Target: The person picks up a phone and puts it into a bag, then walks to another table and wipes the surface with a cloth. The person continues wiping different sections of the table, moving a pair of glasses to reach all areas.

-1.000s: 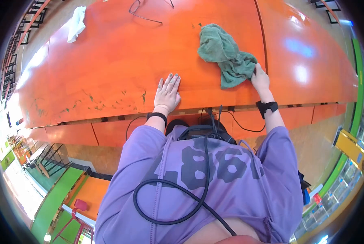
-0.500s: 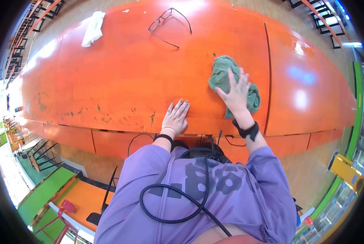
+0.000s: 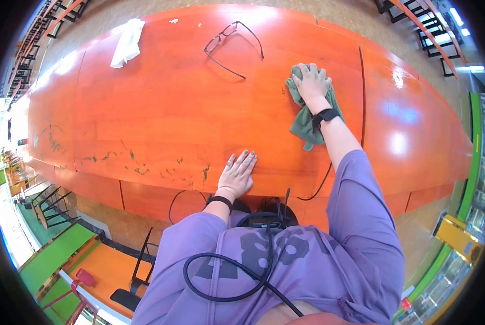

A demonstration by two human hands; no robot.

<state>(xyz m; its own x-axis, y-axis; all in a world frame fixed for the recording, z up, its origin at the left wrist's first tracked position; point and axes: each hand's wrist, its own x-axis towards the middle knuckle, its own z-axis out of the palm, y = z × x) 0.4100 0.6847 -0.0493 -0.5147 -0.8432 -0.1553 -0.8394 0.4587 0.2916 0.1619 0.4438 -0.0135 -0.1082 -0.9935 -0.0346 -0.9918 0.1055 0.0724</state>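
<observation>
A crumpled green cloth (image 3: 309, 127) lies on the orange table (image 3: 172, 114), right of the middle. My right hand (image 3: 312, 86) is on its upper end, fingers bent over the fabric and pressing it to the tabletop. Part of the cloth is hidden under the palm. Near the front edge, my left hand (image 3: 238, 174) lies flat on the table with fingers stretched out and nothing in it. Dark green smears (image 3: 137, 167) mark the surface to the left of that hand.
Eyeglasses (image 3: 221, 40) with open temples lie toward the far side. A white tissue (image 3: 127, 46) is at the far left. Seams (image 3: 362, 97) divide the tabletop. A black cable (image 3: 221, 298) loops over my purple top, and a chair (image 3: 137, 287) stands behind left.
My right hand has moved forward along the cloth and closed over its upper end; the cloth's shape has shifted. My left hand stays flat in place. The view has tilted slightly.
</observation>
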